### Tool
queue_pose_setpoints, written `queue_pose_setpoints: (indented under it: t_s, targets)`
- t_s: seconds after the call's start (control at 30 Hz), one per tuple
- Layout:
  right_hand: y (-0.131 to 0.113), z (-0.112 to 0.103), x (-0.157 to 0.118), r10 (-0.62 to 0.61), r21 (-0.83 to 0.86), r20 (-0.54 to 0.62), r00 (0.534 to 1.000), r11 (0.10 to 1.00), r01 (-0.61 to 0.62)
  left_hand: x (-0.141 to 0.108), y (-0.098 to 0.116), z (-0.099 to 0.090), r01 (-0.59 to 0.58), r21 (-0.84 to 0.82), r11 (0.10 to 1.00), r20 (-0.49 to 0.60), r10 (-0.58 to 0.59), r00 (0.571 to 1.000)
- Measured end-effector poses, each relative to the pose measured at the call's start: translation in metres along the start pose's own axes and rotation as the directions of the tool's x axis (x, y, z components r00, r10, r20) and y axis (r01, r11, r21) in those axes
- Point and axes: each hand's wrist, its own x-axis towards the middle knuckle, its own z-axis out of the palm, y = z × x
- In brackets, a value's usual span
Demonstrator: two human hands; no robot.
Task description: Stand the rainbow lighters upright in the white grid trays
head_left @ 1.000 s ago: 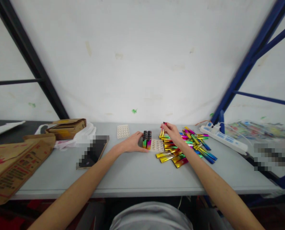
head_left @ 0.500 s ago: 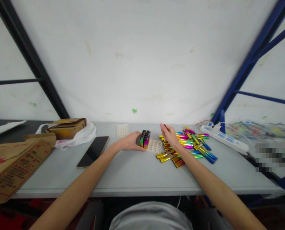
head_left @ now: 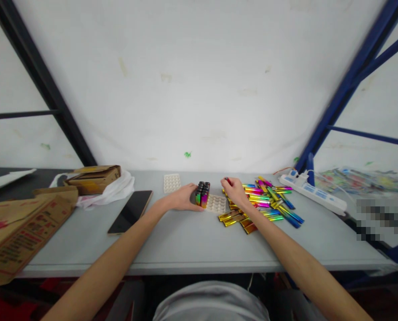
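Several shiny rainbow lighters (head_left: 203, 195) with black tops stand upright, packed together at one end of a white dimpled tray (head_left: 216, 204). My left hand (head_left: 186, 197) curves round their left side, thumb in front and fingers behind, steadying them. Just right of the tray, my right hand (head_left: 235, 191) is closed on a lighter (head_left: 228, 181); only its dark and reddish end shows above the fingers. Beneath and beyond my right hand lies a loose pile of metallic gold, blue, green and pink lighters (head_left: 268, 203).
Behind my left hand lies a second dimpled tray (head_left: 172, 183). A phone (head_left: 130, 212), a white bag (head_left: 121, 189) and cardboard boxes (head_left: 28, 227) are at the left. A power strip (head_left: 314, 195) runs along the right, and a wall (head_left: 202, 89) rises behind the table.
My right hand has moved slightly down and towards the tray, and the lighter's end shows more clearly. My left hand and the standing lighters have stayed in place.
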Motion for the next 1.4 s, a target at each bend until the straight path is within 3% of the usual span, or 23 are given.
queue_pose_setpoints:
  t_s: [0.17, 0.3, 0.43, 0.53, 0.7, 1.03, 1.17, 1.27, 1.4]
  targets:
    - [0.001, -0.001, -0.001, -0.088, -0.012, 0.035, 0.995, 0.996, 0.089, 0.0, 0.0, 0.0, -0.004, 0.006, 1.0, 0.02, 0.004, 1.0]
    - [-0.001, -0.003, -0.003, -0.142, -0.023, 0.132, 0.981, 0.989, 0.146, 0.0, 0.0, -0.001, -0.006, 0.007, 1.0, 0.027, 0.006, 1.0]
    - [-0.001, -0.003, -0.004, -0.272, -0.224, 0.183, 0.945, 0.924, 0.309, 0.0, 0.0, 0.0, -0.009, -0.006, 1.0, 0.016, 0.009, 1.0]
    - [0.001, -0.003, -0.003, -0.228, -0.325, 0.244, 0.943, 0.897, 0.301, 0.0, -0.001, 0.0, -0.018, -0.022, 1.0, 0.013, 0.018, 1.0]
    - [0.007, -0.002, -0.001, -0.196, -0.335, 0.273, 0.942, 0.898, 0.284, -0.001, -0.002, 0.001, -0.032, -0.044, 0.999, 0.006, 0.032, 0.999]
    - [0.006, -0.007, 0.0, -0.291, -0.277, 0.433, 0.853, 0.858, 0.433, 0.0, -0.001, 0.0, -0.015, -0.033, 0.999, 0.014, 0.016, 1.0]
    - [0.009, -0.024, 0.007, -0.289, -0.174, 0.366, 0.884, 0.912, 0.37, -0.001, 0.0, 0.0, -0.014, -0.031, 0.999, 0.007, 0.014, 1.0]
    - [0.025, -0.04, 0.016, -0.295, -0.271, 0.241, 0.925, 0.894, 0.356, -0.001, 0.0, 0.0, 0.0, -0.016, 1.0, 0.009, 0.001, 1.0]
    - [0.053, -0.051, 0.024, -0.223, -0.404, 0.302, 0.927, 0.851, 0.336, 0.0, 0.0, 0.0, 0.001, -0.012, 1.0, 0.02, -0.001, 1.0]
